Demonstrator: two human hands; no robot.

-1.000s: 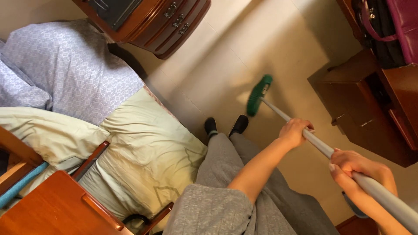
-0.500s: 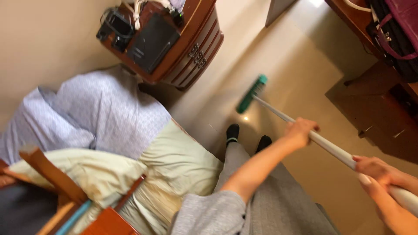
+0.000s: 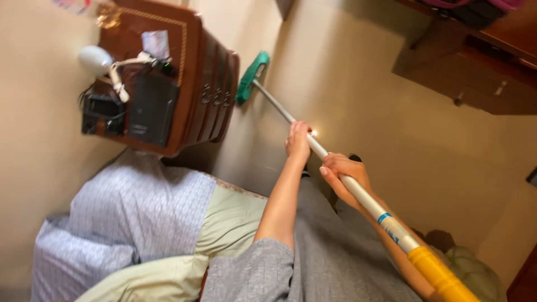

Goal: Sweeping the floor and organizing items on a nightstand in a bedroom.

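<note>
Green and flat, the broom head [image 3: 251, 76] rests on the pale floor [image 3: 358, 95], right at the lower front edge of the dark wooden nightstand [image 3: 190, 84]. Its long pole [image 3: 358, 191] runs back toward the person, silver along most of its length and yellow at the near end. The left hand [image 3: 298, 141] is wrapped around the pole farther down its length; the right hand [image 3: 344, 174] is closed around it just behind, the two close together. A bed with a patterned blue pillow [image 3: 134, 212] and pale green sheet [image 3: 229, 223] lies along the person's left, its edge beside the grey-clad legs. Open floor stretches between the nightstand and the wooden furniture [image 3: 475, 67] opposite.
</note>
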